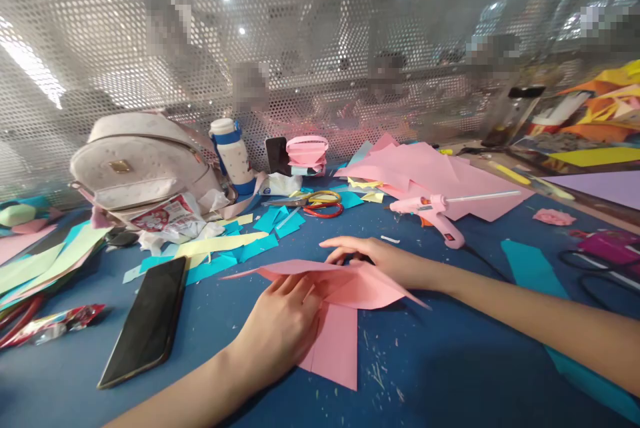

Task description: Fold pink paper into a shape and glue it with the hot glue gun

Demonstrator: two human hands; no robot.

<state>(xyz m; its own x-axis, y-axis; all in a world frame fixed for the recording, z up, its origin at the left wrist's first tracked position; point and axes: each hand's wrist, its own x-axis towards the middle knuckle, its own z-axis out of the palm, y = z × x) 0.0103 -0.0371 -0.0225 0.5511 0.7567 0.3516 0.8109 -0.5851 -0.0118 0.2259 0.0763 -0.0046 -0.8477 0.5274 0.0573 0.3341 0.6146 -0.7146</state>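
Two bare forearms reach in from the lower corners over one blue tabletop (pixel 450 385), ending in two hands at one piece of folded pink paper (pixel 337 341). That paper lies near the middle of the table, one narrow panel pointing towards the camera and its wider flaps raised across the top. Left hand (pixel 287 318): fingers bent close together, holding the paper at its fold, with their tips hidden underneath. Right hand (pixel 383 261): behind the raised flap, one finger stretched out and the others curled; the paper hides the thumb, so I cannot tell whether it grips anything.

One blue paper strip (pixel 533 268) runs beneath the right forearm. To the left lie one dark phone (pixel 145 325) and one red-ended wrapped packet (pixel 57 323). Beyond the hands are one pink glue gun (pixel 435 211), one pair of scissors (pixel 320 205) with two handle loops, one yellow and one red, and one pink paper rosette (pixel 553 217) off to the right. Blue and yellow scraps (pixel 225 245), overlapping too much to count, spread towards one pale backpack (pixel 145 161).

Further back come one white-and-blue bottle (pixel 233 151) beside the bag, one heap of pink sheets (pixel 435 171), and one dark-lidded jar (pixel 510 115) at the right. Behind everything stands one perforated metal panel (pixel 300 35).
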